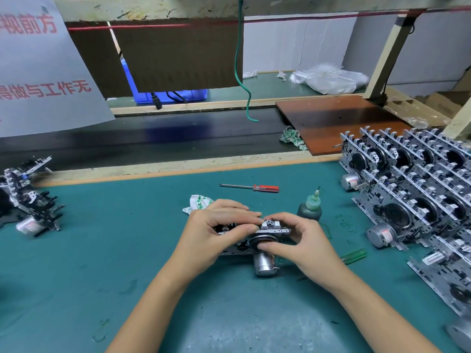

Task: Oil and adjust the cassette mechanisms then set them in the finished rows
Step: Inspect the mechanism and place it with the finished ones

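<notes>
Cassette mechanism (265,231) — between both hands' grip

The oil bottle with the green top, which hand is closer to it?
Right. The right hand holds the cassette mechanism just in front of the oil bottle, nearly beside it. The left hand grips the mechanism's far side, farther from the bottle.

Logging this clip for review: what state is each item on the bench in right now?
Metal cassette mechanism with silver motor: gripped by both hands above the mat.
Left hand: gripping it.
Right hand: gripping it.
Dark oil bottle with green nozzle: upright, untouched.
Red-handled screwdriver: lying flat.
Finished rows of mechanisms: standing tilted, at right.
</notes>
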Demonstrator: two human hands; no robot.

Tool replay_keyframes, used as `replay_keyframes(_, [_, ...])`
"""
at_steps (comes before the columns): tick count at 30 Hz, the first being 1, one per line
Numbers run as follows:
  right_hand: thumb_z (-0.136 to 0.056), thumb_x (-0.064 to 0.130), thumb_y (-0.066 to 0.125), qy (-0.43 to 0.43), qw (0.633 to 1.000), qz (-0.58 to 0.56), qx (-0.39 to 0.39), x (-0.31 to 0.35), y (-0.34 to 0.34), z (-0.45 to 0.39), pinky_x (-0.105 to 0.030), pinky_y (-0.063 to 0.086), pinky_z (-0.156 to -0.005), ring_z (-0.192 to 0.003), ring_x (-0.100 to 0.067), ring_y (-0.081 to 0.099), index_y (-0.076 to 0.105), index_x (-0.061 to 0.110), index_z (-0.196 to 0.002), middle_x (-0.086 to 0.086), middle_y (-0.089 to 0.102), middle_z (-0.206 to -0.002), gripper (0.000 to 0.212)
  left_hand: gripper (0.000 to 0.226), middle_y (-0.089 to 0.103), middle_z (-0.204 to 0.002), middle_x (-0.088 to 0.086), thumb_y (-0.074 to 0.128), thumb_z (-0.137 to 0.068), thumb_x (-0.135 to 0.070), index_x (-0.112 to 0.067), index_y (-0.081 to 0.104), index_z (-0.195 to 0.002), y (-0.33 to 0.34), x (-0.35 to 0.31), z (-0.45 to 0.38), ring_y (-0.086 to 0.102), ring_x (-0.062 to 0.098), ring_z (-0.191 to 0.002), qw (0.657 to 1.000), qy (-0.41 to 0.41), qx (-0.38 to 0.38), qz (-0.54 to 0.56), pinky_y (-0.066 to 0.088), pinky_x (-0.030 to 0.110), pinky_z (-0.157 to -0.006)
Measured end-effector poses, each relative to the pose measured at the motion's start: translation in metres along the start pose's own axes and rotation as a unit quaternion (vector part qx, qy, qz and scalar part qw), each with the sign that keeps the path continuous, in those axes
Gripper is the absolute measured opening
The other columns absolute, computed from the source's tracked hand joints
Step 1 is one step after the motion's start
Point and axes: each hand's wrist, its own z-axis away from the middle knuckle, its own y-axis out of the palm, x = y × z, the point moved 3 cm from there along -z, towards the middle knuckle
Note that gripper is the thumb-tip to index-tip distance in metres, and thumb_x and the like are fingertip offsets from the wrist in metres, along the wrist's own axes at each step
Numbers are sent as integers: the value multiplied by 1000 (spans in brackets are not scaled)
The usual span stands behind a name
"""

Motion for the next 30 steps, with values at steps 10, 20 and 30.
replay_keyframes(10, [-63, 24, 79, 4, 1000, -6, -7, 0, 1, 1, -19, 50, -80, -85, -8, 67, 69, 34, -93, 6, 73, -89, 32, 18, 74, -92, -16, 70, -76, -18, -32, 76, -86, 0, -1, 0, 59, 3, -99, 1000, -1, 4, 4, 44, 13, -86])
replay_keyframes(20, [-66, 22, 78, 1, 1000, -9, -4, 0, 1, 2, -17, 49, -80, -86, -8, 66, 69, 29, -93, 4, 72, -89, 29, 21, 73, -92, -18, 69, -76, -19, -37, 77, -85, 1, -2, 2, 60, 5, -97, 1000, -5, -8, -3, 45, 15, -83])
replay_keyframes(30, [-73, 4, 76, 17, 998, -57, 4, 0, 2, 1, -19, 49, -81, -89, -10, 67, 71, 24, -93, 2, 73, -92, 29, 20, 73, -93, -17, 69, -76, -20, -37, 76, -86, 0, -3, 0, 62, 5, -95, 1000, 0, -15, -6, 45, 14, -82])
